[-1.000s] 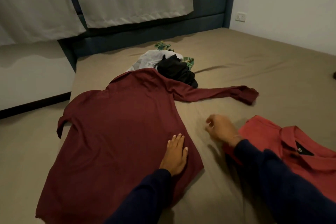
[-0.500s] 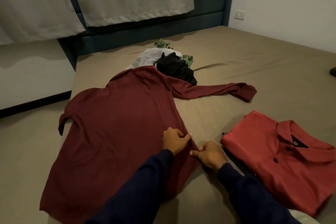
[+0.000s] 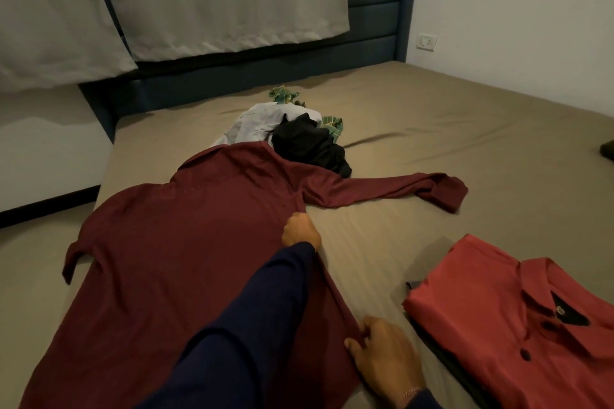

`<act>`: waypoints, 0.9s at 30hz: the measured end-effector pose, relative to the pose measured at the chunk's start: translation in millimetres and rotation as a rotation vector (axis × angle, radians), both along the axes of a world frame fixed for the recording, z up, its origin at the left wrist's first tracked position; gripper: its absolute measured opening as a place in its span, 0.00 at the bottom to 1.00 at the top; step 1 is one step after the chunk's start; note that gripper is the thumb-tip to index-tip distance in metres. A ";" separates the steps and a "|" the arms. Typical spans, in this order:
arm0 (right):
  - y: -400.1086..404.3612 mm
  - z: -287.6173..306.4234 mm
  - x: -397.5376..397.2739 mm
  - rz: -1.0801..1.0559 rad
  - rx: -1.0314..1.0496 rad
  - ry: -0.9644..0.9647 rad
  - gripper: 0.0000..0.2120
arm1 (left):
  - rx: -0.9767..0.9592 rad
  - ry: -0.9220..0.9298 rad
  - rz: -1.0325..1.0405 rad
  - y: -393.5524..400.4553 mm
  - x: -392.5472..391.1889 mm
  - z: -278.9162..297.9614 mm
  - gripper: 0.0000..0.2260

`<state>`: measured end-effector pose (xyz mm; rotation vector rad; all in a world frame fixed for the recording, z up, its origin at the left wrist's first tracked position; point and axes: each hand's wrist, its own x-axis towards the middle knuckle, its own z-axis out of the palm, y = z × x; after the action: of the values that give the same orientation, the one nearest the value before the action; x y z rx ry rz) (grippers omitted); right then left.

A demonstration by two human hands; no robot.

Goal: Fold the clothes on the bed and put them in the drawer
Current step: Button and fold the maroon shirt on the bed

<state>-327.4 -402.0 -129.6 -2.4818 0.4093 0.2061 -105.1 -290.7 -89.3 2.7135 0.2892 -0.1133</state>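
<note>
The bed [image 3: 432, 129] carries a maroon shirt [image 3: 172, 259] spread back-up under both hands, ready for folding. The left hand [image 3: 300, 231] grips its side seam near the armpit; the right hand [image 3: 382, 355] pinches the hem corner, likely to lift that edge over. A folded red shirt [image 3: 518, 319] waits right of the right hand.

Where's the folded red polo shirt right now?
The folded red polo shirt lies on the tan bedsheet at lower right of the head view, just right of the right hand.

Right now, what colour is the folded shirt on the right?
Coral red folded shirt, dark buttons, seen in the head view.
</note>
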 end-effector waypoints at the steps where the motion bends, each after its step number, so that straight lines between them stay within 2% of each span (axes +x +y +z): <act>1: 3.1 -1.0 1.0 -0.022 0.036 -0.012 0.15 | 0.005 -0.006 0.004 1.9 15.4 0.3 0.17; 4: 10.0 -5.9 13.3 -0.065 0.068 -0.062 0.20 | -0.006 -0.025 0.004 5.0 54.9 2.7 0.14; 6: 15.7 -4.8 16.1 -0.056 0.050 -0.126 0.18 | -0.083 -0.043 0.017 9.0 71.5 0.1 0.12; 9: 26.1 -13.2 19.6 -0.029 0.113 -0.304 0.15 | -0.294 -0.039 0.085 19.8 92.9 -13.9 0.10; 11: 38.1 -18.0 17.6 0.006 0.136 -0.352 0.19 | -0.508 -0.032 0.131 33.2 100.4 -29.0 0.11; 14: 56.4 -15.6 12.2 0.072 -0.015 -0.495 0.23 | -0.875 0.022 0.147 46.8 93.5 -28.0 0.14; 17: 70.6 -12.3 6.0 0.144 -0.299 -0.684 0.24 | -1.037 0.045 0.166 61.1 88.1 -14.4 0.10; 21: 100.3 -0.3 -6.3 0.266 -0.429 -0.725 0.25 | -1.028 0.018 0.147 95.3 87.5 -0.5 0.13; 24: 124.1 -2.6 -12.7 0.352 -0.457 -0.696 0.29 | -0.931 -0.011 0.125 114.3 84.3 10.3 0.16; 27: 155.4 -13.4 -17.5 0.354 -0.481 -0.812 0.19 | -0.790 -0.063 0.127 148.2 84.8 13.5 0.20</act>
<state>-344.9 -246.7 -143.1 -2.8036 -0.3678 -0.8307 -20.3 -142.5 -75.8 1.9080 0.3142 -0.0818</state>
